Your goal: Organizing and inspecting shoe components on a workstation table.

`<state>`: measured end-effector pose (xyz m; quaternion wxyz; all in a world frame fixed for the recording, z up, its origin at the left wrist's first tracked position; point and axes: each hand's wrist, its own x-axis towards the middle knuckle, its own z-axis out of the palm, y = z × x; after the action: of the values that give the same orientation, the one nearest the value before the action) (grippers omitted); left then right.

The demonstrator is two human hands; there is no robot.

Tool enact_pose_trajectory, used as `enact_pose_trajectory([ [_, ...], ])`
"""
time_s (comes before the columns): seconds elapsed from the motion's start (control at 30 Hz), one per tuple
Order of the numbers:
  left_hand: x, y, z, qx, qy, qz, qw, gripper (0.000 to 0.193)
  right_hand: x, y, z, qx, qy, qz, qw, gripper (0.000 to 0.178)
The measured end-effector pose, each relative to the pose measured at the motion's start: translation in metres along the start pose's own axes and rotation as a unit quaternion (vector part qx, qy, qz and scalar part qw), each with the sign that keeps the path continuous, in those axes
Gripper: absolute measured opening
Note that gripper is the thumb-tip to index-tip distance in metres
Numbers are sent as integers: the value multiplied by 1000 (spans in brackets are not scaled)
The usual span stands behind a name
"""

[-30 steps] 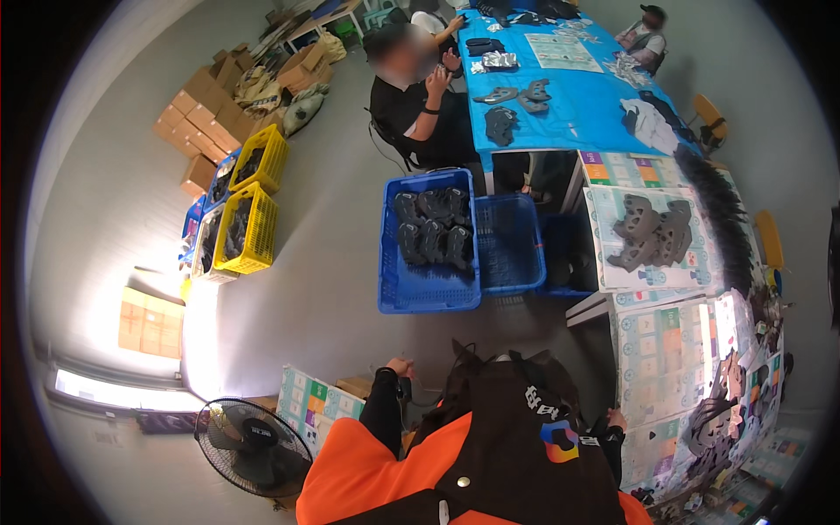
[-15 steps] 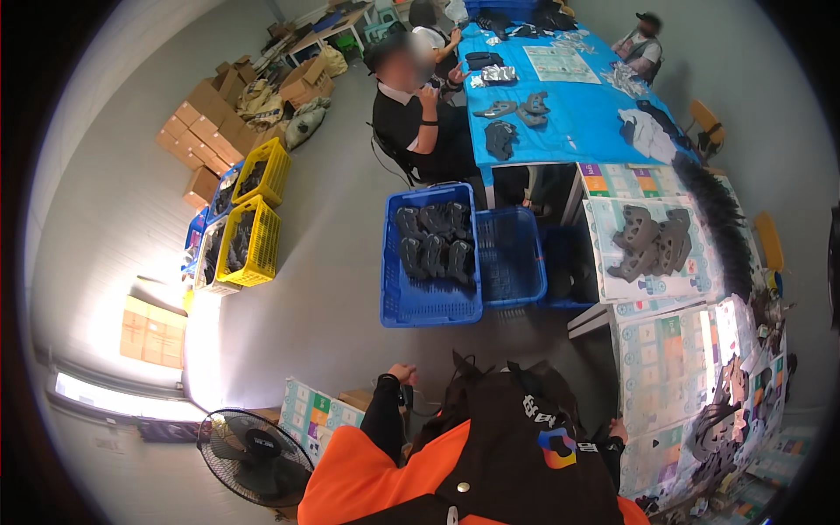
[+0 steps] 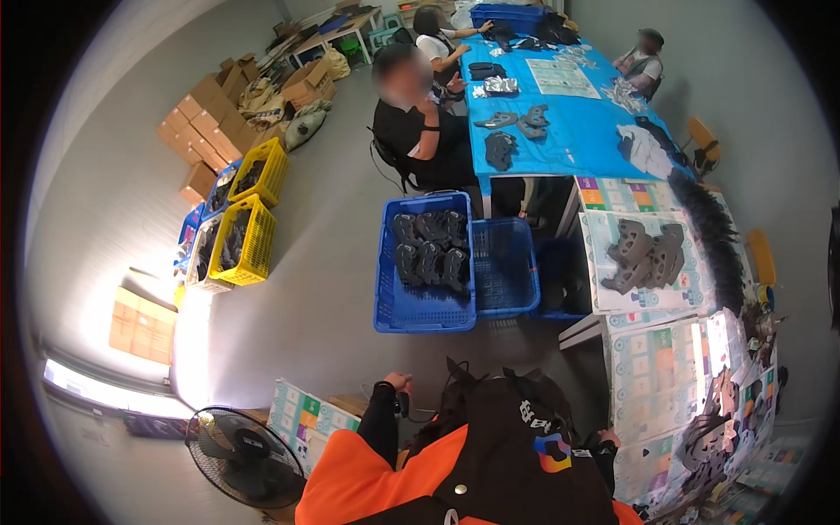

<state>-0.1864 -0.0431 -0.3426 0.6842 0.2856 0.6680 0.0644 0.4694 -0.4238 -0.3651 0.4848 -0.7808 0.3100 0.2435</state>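
Note:
My left hand [image 3: 399, 382] is in front of me at the lower middle, below the blue crate [image 3: 424, 319]. Its sleeve is black, and a dark device with a cable is at the wrist. The fingers look partly curled, but they are too small to make out anything in them. My right hand [image 3: 607, 437] is low at my right side, by the edge of the paper-covered table [image 3: 643, 372]; its fingers are mostly hidden. The crate nearest me holds several dark moulded parts [image 3: 429, 262] in two rows.
More blue crates [image 3: 507, 306] stand beside it. Grey moulded parts [image 3: 643, 254] lie on the right-hand table. Co-workers [image 3: 411, 131] sit around the blue-covered table [image 3: 560, 157]. Yellow crates [image 3: 249, 271] and cardboard boxes [image 3: 206, 122] are on the left, a black fan [image 3: 245, 455] at lower left.
The view has shifted slightly. A co-worker at the far left of the blue table has stretched an arm toward the far blue crate. My hands have hardly moved.

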Motion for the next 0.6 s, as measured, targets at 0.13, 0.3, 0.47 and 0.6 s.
enact_pose_trajectory([
  [0.13, 7, -1, 2, 8, -10, 3, 1000, 34, -21, -5, -16, -112, -11, -54, 992, 35],
  [0.3, 10, 2, 6, 23, -7, 11, 1000, 31, -36, -12, -13, -240, -32, -118, 963, 34],
  [0.47, 2, 26, 26, 151, 19, 60, 986, 37, 47, -7, -41, -358, -76, -200, 909, 34],
  [0.6, 1, 15, 9, 212, 35, 72, 974, 40, 64, 1, -29, -480, -205, -287, 803, 33],
])
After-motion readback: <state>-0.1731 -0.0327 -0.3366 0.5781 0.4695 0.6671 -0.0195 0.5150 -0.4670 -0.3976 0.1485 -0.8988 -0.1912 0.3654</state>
